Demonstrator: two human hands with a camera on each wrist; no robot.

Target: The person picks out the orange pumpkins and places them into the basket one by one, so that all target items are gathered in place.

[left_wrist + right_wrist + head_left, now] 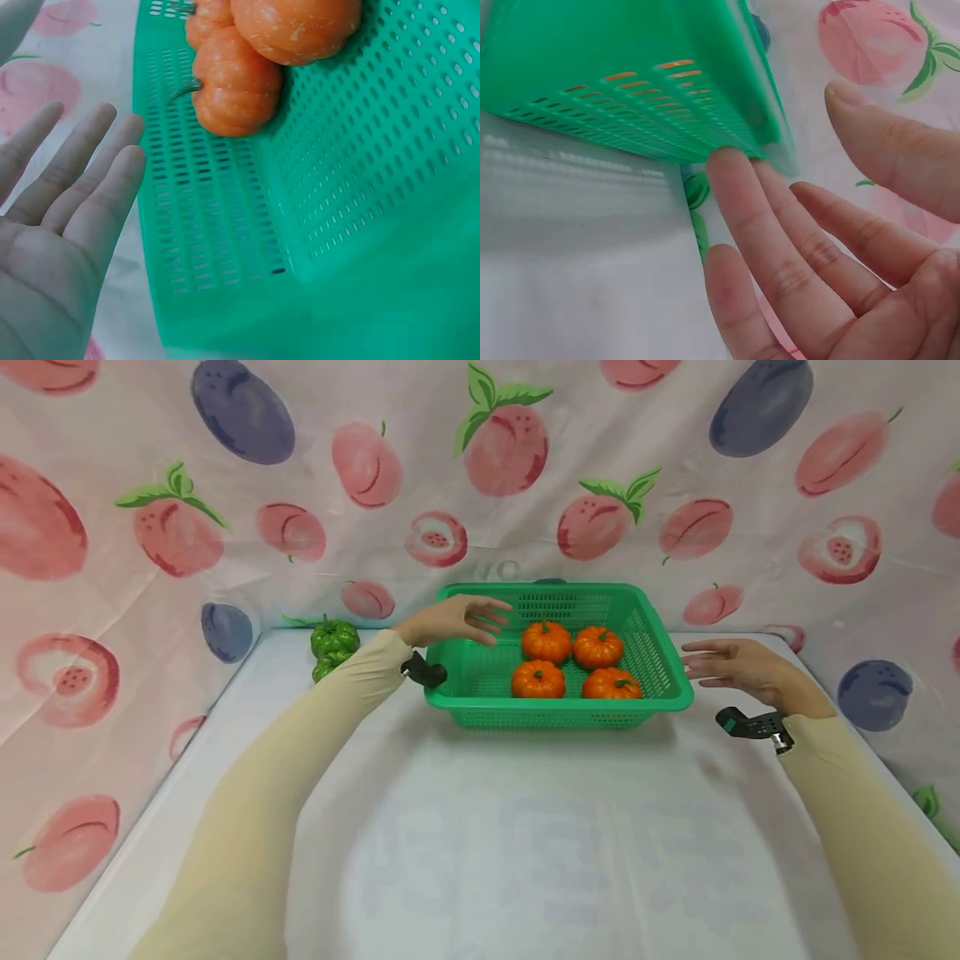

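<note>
A green plastic basket [480, 702] with slotted walls stands at the back of the white table. Several small orange pumpkins [547, 642] lie in its right half; two or three also show in the left wrist view, one pumpkin [236, 82] with a green stem. My left hand [459, 618] hovers over the basket's left part, fingers spread and holding nothing. Beside the basket's right end is my right hand [738, 668], its fingers extended towards the rim. In the right wrist view the fingertips [731, 169] are close to the basket wall; whether they touch it I cannot tell.
Two green pumpkin-shaped vegetables [334, 637] sit at the back left of the table [525, 843], left of the basket and partly behind my left sleeve. A fruit-printed cloth [360, 543] hangs behind and along the sides.
</note>
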